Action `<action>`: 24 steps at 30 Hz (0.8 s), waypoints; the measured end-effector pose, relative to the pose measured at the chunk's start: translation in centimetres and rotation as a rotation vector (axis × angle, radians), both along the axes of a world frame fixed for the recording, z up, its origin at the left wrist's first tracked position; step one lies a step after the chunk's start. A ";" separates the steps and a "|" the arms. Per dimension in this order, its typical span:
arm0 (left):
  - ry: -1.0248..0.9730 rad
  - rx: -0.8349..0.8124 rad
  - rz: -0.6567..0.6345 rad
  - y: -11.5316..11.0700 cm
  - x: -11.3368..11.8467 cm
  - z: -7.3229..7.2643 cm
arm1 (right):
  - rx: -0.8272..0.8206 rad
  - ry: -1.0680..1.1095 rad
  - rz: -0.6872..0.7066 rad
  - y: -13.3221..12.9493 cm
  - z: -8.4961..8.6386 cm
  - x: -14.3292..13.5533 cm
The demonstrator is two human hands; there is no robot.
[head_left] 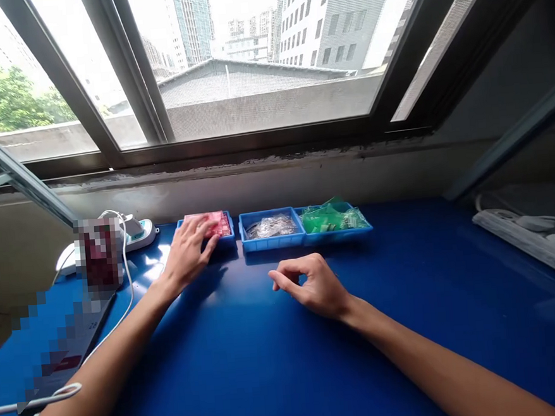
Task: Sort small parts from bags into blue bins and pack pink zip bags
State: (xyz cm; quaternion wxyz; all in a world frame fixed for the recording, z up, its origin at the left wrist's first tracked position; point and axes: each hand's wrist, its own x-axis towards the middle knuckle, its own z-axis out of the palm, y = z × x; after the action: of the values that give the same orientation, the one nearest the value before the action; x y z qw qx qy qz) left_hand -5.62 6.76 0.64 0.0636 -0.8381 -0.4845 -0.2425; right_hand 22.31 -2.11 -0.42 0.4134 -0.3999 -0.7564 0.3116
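From here the left hand (188,247) covers part of the red packets (222,227); whether it touches them, I can't tell. The silvery pieces (276,226) are too small to make out singly. Blocky blurring masks the dark object (87,329) at left, and the pale power strip (510,230) runs out of sight at right.

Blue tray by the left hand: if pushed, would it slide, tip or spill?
The blue tray looks low and wide, so tipping seems unlikely. It would probably slide fairly easily, as the blue table shines as if smooth. The red pieces appear to reach about rim height, so a jolt might spill some.
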 end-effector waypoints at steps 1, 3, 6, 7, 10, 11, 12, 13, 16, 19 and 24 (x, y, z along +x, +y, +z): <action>0.037 -0.019 0.004 -0.1 0.2 -0.4 | 0.005 -0.004 0.008 0.0 0.0 0.0; 0.081 -0.043 0.033 -0.1 0.3 -1.0 | 0.010 -0.009 0.023 0.0 -0.1 0.0; 0.114 -0.052 0.040 0.0 0.0 -1.2 | -0.001 -0.020 0.041 0.1 -0.2 -0.1; 0.125 -0.053 0.031 0.0 -0.2 -1.2 | -0.012 -0.027 0.051 0.1 -0.2 -0.1; 0.149 -0.058 0.012 -0.1 -0.7 -1.1 | -0.054 -0.058 0.092 0.3 -0.3 0.0; 0.154 -0.067 0.007 -0.1 -0.8 -1.1 | -0.064 -0.067 0.101 0.4 -0.3 0.0; 0.158 -0.080 0.003 -0.1 -0.8 -1.0 | -0.068 -0.074 0.103 0.5 -0.3 0.1; 0.161 -0.095 0.000 0.0 -0.9 -1.0 | -0.069 -0.080 0.098 0.5 -0.3 0.2; 0.163 -0.111 0.004 0.1 -0.9 -0.9 | -0.059 -0.097 0.062 0.8 -0.1 0.6; 0.158 -0.090 0.003 0.1 -0.8 -1.1 | -0.052 -0.125 0.037 1.0 0.1 0.9; 0.137 -0.039 0.020 -0.5 -0.6 -1.1 | -0.062 -0.160 0.037 1.3 0.1 1.1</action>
State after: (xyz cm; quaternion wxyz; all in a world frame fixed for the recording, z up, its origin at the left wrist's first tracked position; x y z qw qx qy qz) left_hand -6.18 6.30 -0.44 0.0827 -0.8488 -0.4922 -0.1744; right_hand 23.46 -0.80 -0.27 0.3333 -0.4222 -0.7841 0.3095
